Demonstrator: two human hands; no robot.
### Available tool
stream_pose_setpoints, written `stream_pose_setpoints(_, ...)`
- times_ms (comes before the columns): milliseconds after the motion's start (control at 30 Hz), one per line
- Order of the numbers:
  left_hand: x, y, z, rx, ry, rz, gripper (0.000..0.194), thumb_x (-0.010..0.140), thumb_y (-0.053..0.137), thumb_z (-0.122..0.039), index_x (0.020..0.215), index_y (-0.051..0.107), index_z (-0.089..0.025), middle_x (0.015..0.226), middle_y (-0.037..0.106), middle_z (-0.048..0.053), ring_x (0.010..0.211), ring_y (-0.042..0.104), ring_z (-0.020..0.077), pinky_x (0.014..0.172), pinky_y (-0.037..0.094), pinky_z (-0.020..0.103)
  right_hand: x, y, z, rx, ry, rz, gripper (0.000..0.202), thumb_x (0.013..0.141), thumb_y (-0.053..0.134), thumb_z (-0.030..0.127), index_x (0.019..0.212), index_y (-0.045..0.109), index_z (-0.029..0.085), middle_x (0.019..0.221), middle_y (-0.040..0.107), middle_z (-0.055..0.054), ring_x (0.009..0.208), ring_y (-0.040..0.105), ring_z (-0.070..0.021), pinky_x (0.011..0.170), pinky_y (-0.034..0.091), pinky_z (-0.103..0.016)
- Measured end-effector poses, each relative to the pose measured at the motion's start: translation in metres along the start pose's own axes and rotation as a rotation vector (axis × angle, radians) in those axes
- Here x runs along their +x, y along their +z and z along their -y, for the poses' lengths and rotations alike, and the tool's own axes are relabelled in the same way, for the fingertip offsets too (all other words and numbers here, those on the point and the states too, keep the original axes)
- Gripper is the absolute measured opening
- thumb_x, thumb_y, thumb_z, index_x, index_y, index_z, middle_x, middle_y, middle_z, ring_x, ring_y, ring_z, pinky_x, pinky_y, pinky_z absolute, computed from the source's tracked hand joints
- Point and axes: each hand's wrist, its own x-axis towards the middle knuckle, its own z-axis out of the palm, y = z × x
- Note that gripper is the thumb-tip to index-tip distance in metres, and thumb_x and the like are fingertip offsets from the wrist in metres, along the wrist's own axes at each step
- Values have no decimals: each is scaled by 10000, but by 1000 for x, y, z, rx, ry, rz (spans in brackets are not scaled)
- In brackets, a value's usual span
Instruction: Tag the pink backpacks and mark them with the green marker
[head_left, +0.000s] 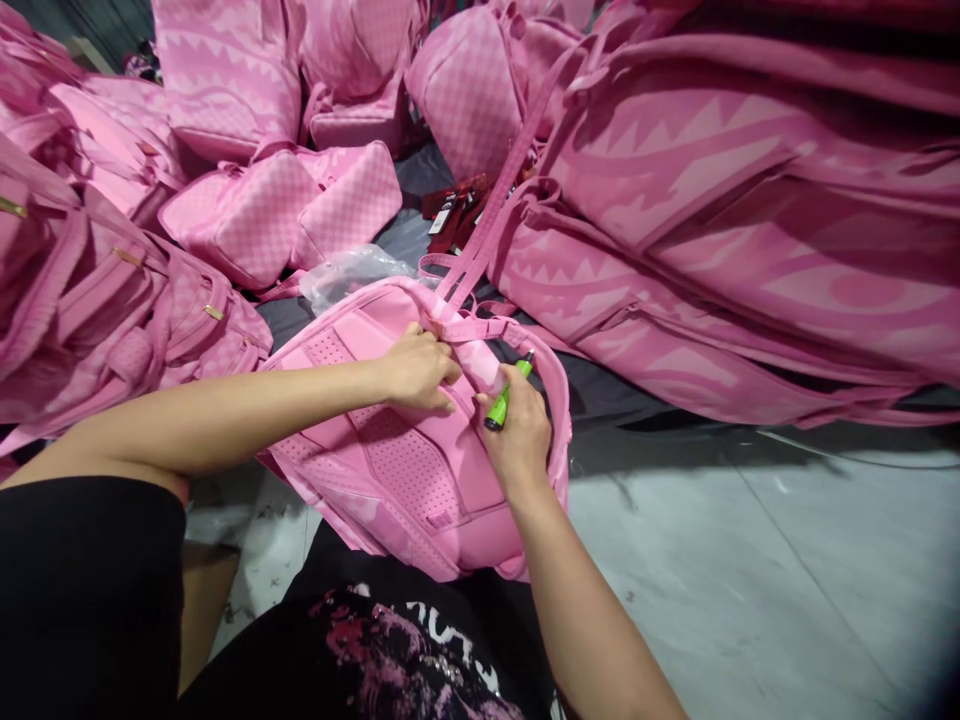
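A pink backpack [409, 450] rests across my lap, its perforated padded back panel facing up. My left hand [421, 370] is closed, its curled fingers gripping the fabric near the base of the shoulder straps. In my right hand [521, 430] is a bright green pen-shaped tool [510, 392] with black ends, its far end pointing up and away from me. A pink shoulder strap [491, 328] loops just beyond both hands. What my left fingertips pinch is partly hidden.
Pink checkered bags [281, 210] and piled backpacks [112, 300] lie to the left and behind. A large stack of pink backpacks [720, 220] fills the right. Dark red tags [457, 215] and a clear plastic bag [356, 272] lie beyond my backpack. Grey floor [720, 560] shows at lower right.
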Motion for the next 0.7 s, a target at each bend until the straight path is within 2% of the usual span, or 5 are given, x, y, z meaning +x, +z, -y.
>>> stream_pose_setpoints(100,-5,8,0,18,16,-87,369,772,681,-523,934,721,-194,975,688,88,949,567,288,807,295,416,0,0,-1,5,-4,5,421,926,551,320,1319,493,181,1133,666,-126,945,606,-289,805,515,-423)
stream_pose_setpoints(233,-13,15,10,87,132,-213,452,816,614,-602,900,712,-168,952,672,106,967,526,292,845,289,443,0,-3,-1,31,-16,-4,400,939,529,316,1316,492,189,1126,668,-116,942,605,-280,812,514,-414)
stream_pose_setpoints(367,-20,13,19,123,193,-225,454,790,656,-609,889,691,-168,972,669,98,957,506,277,818,280,423,-1,-5,0,43,-20,2,384,944,513,309,1308,495,188,1154,662,-115,967,607,-277,831,513,-403)
stream_pose_setpoints(567,-28,11,24,154,182,-264,397,789,686,-558,872,686,-170,933,667,88,940,492,267,855,260,438,-3,-7,-6,36,-24,9,389,949,524,381,1288,524,190,1113,678,-107,932,619,-266,810,513,-383)
stream_pose_setpoints(700,-37,15,27,161,132,-303,459,798,649,-620,868,672,-167,945,654,94,939,491,267,857,265,433,-4,-22,-6,-4,-65,3,373,968,508,409,1242,581,167,1059,694,-127,901,652,-263,781,527,-372)
